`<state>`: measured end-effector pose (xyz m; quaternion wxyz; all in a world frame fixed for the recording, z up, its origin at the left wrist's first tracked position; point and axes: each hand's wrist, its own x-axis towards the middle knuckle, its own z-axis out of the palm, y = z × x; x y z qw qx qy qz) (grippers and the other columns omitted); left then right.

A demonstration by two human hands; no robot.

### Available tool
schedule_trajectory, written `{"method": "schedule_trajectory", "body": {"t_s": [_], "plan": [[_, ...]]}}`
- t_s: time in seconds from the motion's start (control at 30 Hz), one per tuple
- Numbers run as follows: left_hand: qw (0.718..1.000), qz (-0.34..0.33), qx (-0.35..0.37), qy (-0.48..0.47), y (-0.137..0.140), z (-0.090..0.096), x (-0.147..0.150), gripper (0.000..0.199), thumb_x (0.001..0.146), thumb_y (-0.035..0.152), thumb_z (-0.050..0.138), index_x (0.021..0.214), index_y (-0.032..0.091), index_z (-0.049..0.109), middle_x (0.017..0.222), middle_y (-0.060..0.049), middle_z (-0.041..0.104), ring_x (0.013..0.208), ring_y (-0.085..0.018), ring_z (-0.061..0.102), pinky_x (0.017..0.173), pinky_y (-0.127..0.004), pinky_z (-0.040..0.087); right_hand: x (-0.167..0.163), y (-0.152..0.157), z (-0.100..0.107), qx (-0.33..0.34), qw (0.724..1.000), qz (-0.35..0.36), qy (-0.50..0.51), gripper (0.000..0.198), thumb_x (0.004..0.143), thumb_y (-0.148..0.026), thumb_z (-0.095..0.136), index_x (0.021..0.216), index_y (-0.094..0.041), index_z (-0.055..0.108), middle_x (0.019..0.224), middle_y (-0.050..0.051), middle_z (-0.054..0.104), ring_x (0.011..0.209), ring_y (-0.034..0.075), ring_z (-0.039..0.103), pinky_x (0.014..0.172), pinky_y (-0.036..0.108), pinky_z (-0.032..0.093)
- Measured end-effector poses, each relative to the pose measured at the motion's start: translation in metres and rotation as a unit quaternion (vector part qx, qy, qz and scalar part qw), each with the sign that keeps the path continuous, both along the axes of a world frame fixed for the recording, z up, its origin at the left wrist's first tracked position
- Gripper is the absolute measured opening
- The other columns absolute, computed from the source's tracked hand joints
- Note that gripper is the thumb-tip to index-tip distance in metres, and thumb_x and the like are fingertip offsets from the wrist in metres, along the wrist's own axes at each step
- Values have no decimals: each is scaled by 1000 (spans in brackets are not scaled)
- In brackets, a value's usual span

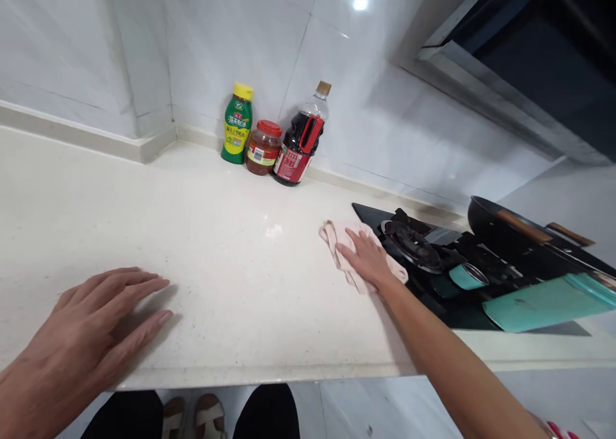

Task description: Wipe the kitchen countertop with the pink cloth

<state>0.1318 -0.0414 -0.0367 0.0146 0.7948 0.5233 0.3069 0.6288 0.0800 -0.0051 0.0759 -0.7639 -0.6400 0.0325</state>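
A crumpled pale pink cloth (344, 243) lies at the right of the white countertop (216, 285), its edge against the black stove. My right hand (366, 256) rests flat on the cloth with fingers spread, pressing it from above. To the left, my left hand (106, 323) is open, palm down over the counter near its front edge, with fingers stretched out and nothing in them. A small wet-looking shiny patch shows on the counter between the hands.
Against the back wall stand a green bottle with yellow cap (237, 124), a red-lidded jar (264, 148) and a dark sauce bottle (301, 137). The gas stove (414, 246) holds a black wok (510, 233), a turquoise cup (466, 276) and a long turquoise container (543, 303). A range hood (524, 60) overhangs.
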Motion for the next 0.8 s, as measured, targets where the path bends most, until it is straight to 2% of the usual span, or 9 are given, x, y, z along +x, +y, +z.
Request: {"method": "schedule_trajectory", "body": {"t_s": [0.1,0.17,0.27,0.33,0.43,0.53,0.6,0.7,0.8], "plan": [[1000,5,3,-4,2,-2,1,55,91,55,50,145,63,42,127,4,69,125,-36,59,100,-60,46,-17,59,3,4,1000,-27,5,78,101,-69,39,161,-19,32,168,19,24,153,50,17,120,73,16],[1000,5,0,-7,2,-1,2,54,91,54,51,144,61,44,126,4,69,123,-36,59,102,-60,46,-38,84,6,7,1000,-24,7,83,100,-71,36,162,-16,30,167,22,22,150,54,17,117,77,15],[1000,2,4,-12,2,2,4,45,92,52,52,136,55,54,125,3,69,122,-37,60,102,-60,48,-83,97,9,6,999,36,7,84,101,-69,27,162,-11,25,168,24,17,150,55,13,118,73,12],[1000,4,4,-22,0,4,6,39,94,52,50,132,49,58,129,0,66,123,-36,60,103,-59,48,-119,91,10,4,996,94,7,82,101,-70,32,162,-17,26,170,20,15,152,51,12,120,70,12],[999,17,15,-45,-1,6,9,35,98,54,49,129,42,59,136,-4,60,127,-35,57,106,-58,47,-176,60,12,-2,980,199,10,78,96,-74,49,160,-33,32,171,10,17,155,45,13,123,70,14],[997,40,38,-48,-1,7,10,36,99,55,49,126,35,61,138,-9,58,131,-34,54,108,-57,46,-223,8,15,26,943,332,20,69,101,-67,47,159,-32,35,171,10,20,155,44,12,121,72,15],[996,58,51,-43,0,8,11,39,100,56,48,125,31,63,137,-12,57,132,-34,52,109,-56,45,-241,-33,18,42,916,398,22,64,103,-60,51,158,-32,37,170,11,23,155,42,13,121,71,17],[995,75,52,-38,-2,8,12,47,101,59,44,126,25,66,137,-16,58,133,-35,52,109,-57,44,-241,-88,20,33,890,455,16,62,100,-52,60,156,-35,40,170,9,22,156,36,12,123,69,19],[996,73,46,-30,-6,7,14,49,102,59,44,126,23,66,136,-16,60,131,-34,54,108,-55,45,-212,-127,17,31,871,490,20,58,99,-43,58,155,-36,43,169,4,22,157,30,13,126,66,20]]}}
